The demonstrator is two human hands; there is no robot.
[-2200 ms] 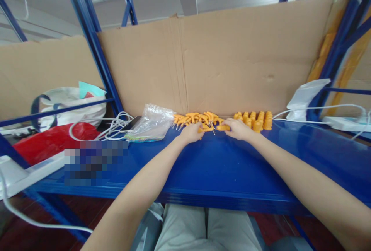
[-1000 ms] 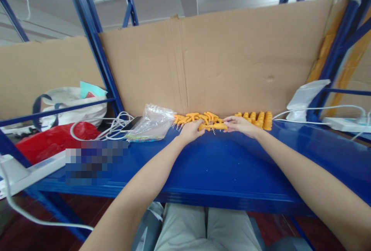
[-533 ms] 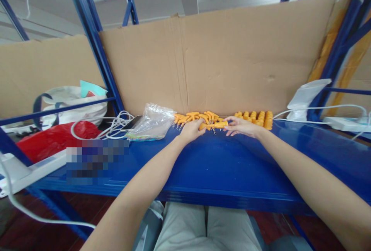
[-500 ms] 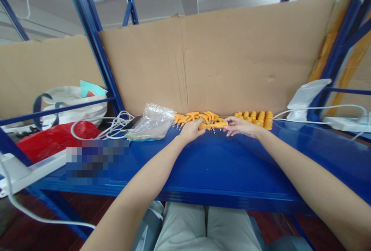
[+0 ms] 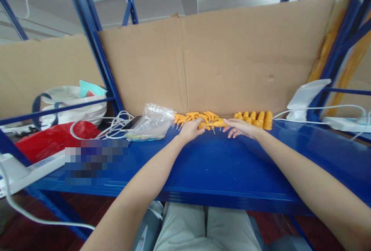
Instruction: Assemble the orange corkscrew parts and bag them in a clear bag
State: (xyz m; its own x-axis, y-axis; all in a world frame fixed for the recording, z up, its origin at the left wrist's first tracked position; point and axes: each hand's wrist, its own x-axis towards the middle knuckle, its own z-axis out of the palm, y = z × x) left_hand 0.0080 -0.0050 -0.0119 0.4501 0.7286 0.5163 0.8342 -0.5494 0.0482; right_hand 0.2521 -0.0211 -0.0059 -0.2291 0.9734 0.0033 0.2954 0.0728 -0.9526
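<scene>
A pile of orange corkscrews (image 5: 193, 116) with coiled metal tips lies against the cardboard at the back of the blue shelf. My left hand (image 5: 189, 131) is closed at the front of this pile, its fingers curled on one orange corkscrew (image 5: 216, 123). From the other side, my right hand (image 5: 242, 128) pinches the right end of that piece between thumb and forefinger, the other fingers loosely bent. Just behind the right hand stand rows of orange-yellow parts (image 5: 255, 118), partly covered by it. The fingers hide some of the held piece.
Left of the pile lies a clear plastic bag (image 5: 156, 123), with a phone (image 5: 131, 122) and white cables (image 5: 116, 125) beside it. A red bag (image 5: 60, 139) lies further left. A white pouch (image 5: 305, 98) leans by the right post. Cardboard (image 5: 232, 57) walls the back.
My right hand has shifted slightly, its thumb and forefinger still at the end of the orange piece. That piece is turned a little; my left hand stays almost in place.
</scene>
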